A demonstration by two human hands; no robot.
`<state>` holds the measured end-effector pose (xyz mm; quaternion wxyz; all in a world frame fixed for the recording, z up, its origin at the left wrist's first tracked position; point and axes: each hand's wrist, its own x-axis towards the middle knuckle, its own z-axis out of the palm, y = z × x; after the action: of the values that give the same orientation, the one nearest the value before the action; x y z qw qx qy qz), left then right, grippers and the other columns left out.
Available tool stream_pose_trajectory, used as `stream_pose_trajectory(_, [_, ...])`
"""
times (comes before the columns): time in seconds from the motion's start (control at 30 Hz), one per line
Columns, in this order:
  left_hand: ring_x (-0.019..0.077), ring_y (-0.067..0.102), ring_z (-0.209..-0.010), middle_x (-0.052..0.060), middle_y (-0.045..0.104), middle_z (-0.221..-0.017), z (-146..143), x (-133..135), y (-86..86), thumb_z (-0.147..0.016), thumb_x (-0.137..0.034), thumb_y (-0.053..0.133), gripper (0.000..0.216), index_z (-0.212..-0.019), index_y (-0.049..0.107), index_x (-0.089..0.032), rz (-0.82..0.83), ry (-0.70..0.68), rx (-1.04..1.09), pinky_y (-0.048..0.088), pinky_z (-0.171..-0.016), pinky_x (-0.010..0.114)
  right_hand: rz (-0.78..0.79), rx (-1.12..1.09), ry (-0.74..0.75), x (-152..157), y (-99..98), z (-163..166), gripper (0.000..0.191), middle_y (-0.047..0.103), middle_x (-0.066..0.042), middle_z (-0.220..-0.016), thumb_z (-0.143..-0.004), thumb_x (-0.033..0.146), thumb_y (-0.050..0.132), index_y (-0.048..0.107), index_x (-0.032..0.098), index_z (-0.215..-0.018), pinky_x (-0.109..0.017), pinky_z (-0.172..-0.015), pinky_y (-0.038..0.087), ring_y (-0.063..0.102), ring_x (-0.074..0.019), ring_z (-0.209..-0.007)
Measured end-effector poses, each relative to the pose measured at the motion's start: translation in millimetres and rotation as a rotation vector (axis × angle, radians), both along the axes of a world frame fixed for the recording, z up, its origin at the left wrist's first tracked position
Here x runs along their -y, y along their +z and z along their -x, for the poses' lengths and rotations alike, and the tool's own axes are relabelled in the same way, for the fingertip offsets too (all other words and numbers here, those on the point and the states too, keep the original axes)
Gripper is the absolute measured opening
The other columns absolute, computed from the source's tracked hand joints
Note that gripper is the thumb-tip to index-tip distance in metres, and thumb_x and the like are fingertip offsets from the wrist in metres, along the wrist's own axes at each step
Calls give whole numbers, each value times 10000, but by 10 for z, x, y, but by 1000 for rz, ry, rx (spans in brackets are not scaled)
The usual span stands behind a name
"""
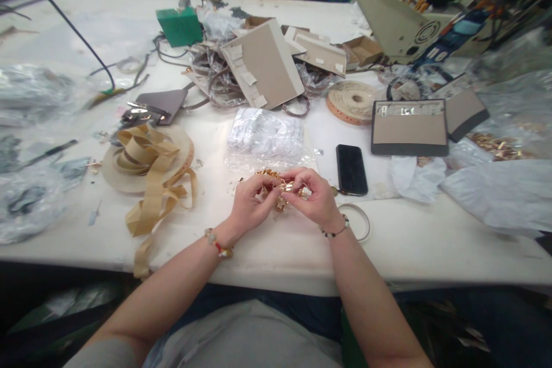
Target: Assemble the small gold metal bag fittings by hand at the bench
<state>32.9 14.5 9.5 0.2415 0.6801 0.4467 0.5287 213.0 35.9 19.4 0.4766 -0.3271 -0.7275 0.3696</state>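
Note:
My left hand [255,200] and my right hand [314,194] meet over the middle of the table, fingertips nearly touching. Both are closed in a pinch around small shiny gold metal pieces [285,186]. The pieces' exact kind is too small to make out. More gold pieces lie in a loose heap under and behind my fingers, partly hidden by them. Just beyond the hands is a clear plastic bag of white items [266,133]. A black phone [351,169] lies to the right of my right hand, and a ring-shaped tape roll [357,222] sits beside that wrist.
Left of my hands, tan strapping [150,184] spills off a roll. Bag panels [264,66] and a green box [179,27] are piled at the back. A tape reel [352,101], a grey-beige bag piece [409,129] and plastic bags [504,190] stand to the right.

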Motion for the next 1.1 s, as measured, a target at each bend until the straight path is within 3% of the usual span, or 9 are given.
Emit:
stream_pose_trajectory(0.33, [83,487,-564,-17,631,-707,-7,-26,-78,-824,-172,626,38,-787,627,-182,207,-45,130,399,-547,222,-83,60,11,-10,-11,7,246,732,-60,-1055,-832,142,693,475,248,-791,-364,-774,576,694,-214,-956])
stream_pose_trajectory(0.77, [121,578,-587,15,678,-710,26,-52,-139,-794,-241,725,83,-762,685,-175,309,-116,308,445,-539,247,-43,56,5,-13,-12,12,263,743,-65,-1027,-812,182,738,483,245,-788,-346,-728,576,700,-218,-934])
stream_pose_trajectory(0.97, [100,585,-631,24,711,-843,6,-33,-68,-855,-281,705,135,-962,690,-199,199,-65,115,451,-571,228,76,-68,-84,-13,-16,10,303,734,-54,-1009,-791,259,804,503,238,-809,-313,-689,561,691,-193,-888])
stream_pose_trajectory(1.1, [105,612,-668,20,709,-837,8,-30,-67,-882,-277,682,106,-954,681,-199,142,-51,76,453,-588,227,164,-103,-116,-23,-32,6,352,718,-35,-940,-767,334,830,494,236,-801,-301,-667,548,667,-176,-816])
